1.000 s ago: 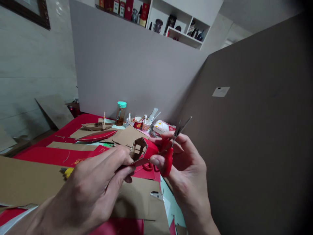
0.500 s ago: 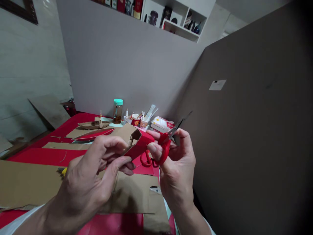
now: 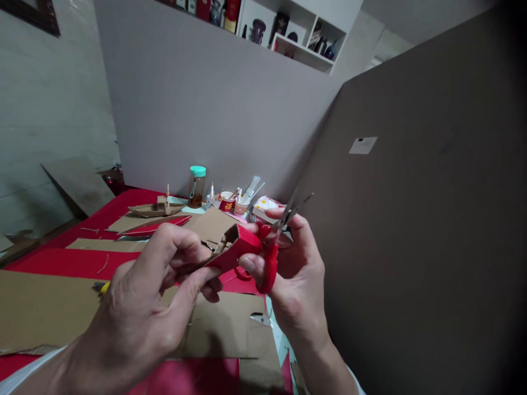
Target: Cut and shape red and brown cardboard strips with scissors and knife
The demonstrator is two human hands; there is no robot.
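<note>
- The left hand is raised above the near part of the worktop, its grip pinching the near end of a small folded cardboard piece, thumb on top and fingers underneath.
- The cardboard piece is red outside and brown inside, held in the air between the two hands, its open end turned toward the left edge of the worktop.
- The right hand is just beside it, its grip closed around the red handles of a pair of scissors; the fingertips also touch the far end of the cardboard piece.
- The scissor blades point up and away from the person and stand slightly parted.
- Under the hands, a large brown cardboard sheet lies flat at the near edge of the worktop, over red paper.
- A yellow-tipped tool lies on the cardboard near the left hand.
- Further back, a long red pointed strip lies on more cardboard, and a small cardboard boat stands beyond it.
- Along the far edge stand a bottle with a teal cap, two small cups with sticks and a white packet.
- Grey boards rise behind the far edge and along the right edge of the worktop.
- A white shelf with bottles and boxes shows above the far board.
</note>
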